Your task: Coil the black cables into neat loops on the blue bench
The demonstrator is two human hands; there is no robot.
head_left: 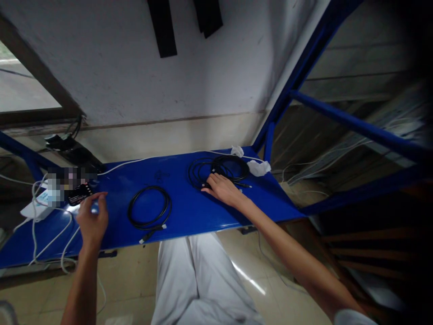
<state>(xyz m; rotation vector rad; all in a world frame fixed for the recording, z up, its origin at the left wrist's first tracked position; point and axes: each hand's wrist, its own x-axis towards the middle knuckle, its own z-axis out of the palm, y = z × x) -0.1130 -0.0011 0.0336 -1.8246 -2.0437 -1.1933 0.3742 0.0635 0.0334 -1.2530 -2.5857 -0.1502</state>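
My right hand (221, 188) is at about one o'clock, its fingers bent over the near edge of a pile of black cables (246, 169) — a plug shows by my thumb, though I cannot tell whether I'm gripping it. My left hand (93, 221) sits between nine and ten, fingers half curled beside a dark-screened device (78, 194); whether it pinches or touches anything, I cannot tell. Between ten and eleven a single coiled cable (145, 225) lies on the blue table (189, 216), its plugs toward me. Crumpled white wrapping (259, 168) (paper or plastic, hard to say) lies just past one — right beside the pile.
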